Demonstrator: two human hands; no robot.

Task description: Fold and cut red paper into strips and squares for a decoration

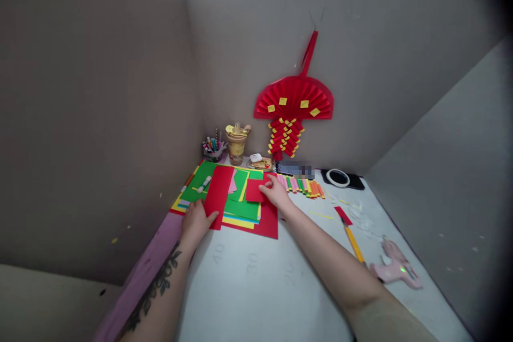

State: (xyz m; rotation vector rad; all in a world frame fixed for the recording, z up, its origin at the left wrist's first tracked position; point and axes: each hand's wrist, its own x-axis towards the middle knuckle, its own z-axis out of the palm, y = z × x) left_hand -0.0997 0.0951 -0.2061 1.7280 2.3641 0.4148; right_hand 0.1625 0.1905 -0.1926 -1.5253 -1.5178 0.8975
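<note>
My left hand [196,223] is at the near left corner of a paper stack, its thumb on the lower edge of a long red paper strip [219,187] and its fingers by the strip's left side. My right hand [276,193] pinches a small red paper square [254,191] between thumb and fingers. Beneath both lie overlapping green sheets [240,208], with yellow and blue edges showing, and a larger red sheet [270,222]. A small white tube-like object [204,184] rests on the green paper left of the strip.
Coloured paper rolls [300,185] line up right of the stack. Farther right lie a yellow-handled cutter [355,243], a pink glue gun [396,267] and a tape roll [337,178]. A pen holder [214,148] and cup [236,147] stand behind. A red fan decoration [294,99] hangs on the wall.
</note>
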